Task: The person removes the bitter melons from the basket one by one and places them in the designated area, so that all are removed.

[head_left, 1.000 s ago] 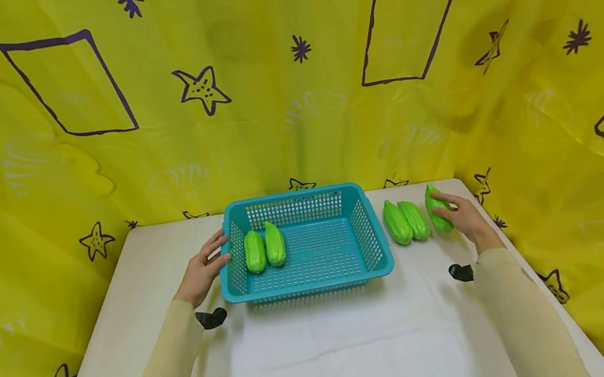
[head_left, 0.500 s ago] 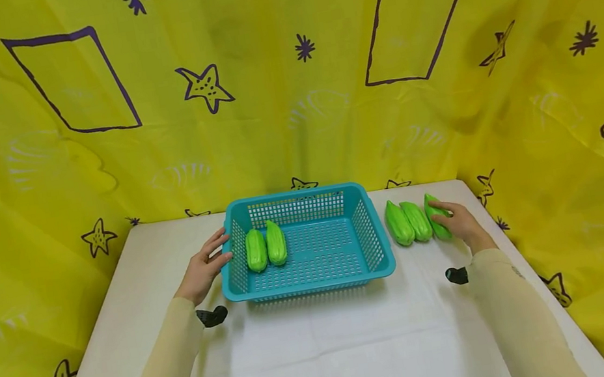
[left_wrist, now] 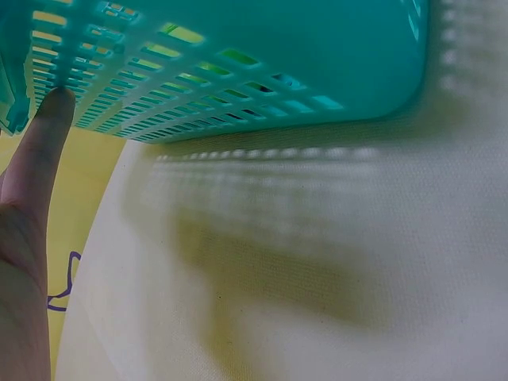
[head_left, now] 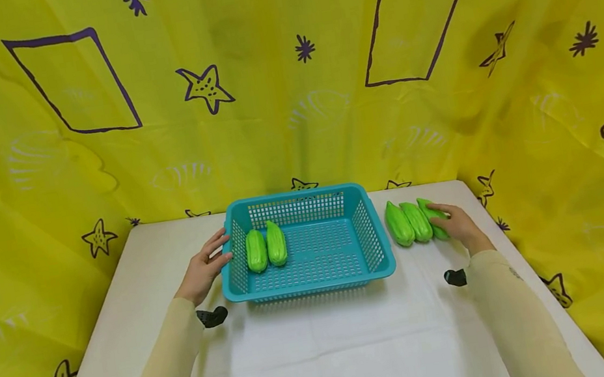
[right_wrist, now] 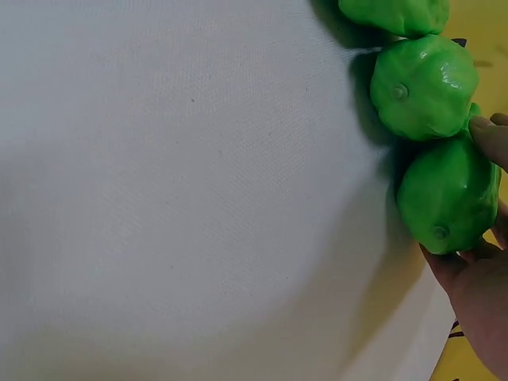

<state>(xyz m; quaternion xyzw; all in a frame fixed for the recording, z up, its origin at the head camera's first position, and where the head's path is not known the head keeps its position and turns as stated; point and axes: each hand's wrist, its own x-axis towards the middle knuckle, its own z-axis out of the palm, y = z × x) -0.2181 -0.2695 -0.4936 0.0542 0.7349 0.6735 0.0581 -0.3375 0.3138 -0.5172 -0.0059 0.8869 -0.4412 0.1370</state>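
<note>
My left hand is at the left side of a teal plastic basket, its fingers fairly straight. In the left wrist view a fingertip touches the perforated wall. Two bright green, ridged, gourd-like vegetables lie side by side inside the basket, near its left end. My right hand holds a third such green gourd, thumb on one side and fingers on the other. That gourd lies against the middle gourd of a row, with another gourd on the left.
A white cloth covers the table. Behind and beside it hangs a yellow curtain with purple stars and frames. Dark curved pieces stick out at both wrists.
My right hand has brought the gourd leftward and slightly toward me, up against the other two in the row. The left hand and basket keep their place.
</note>
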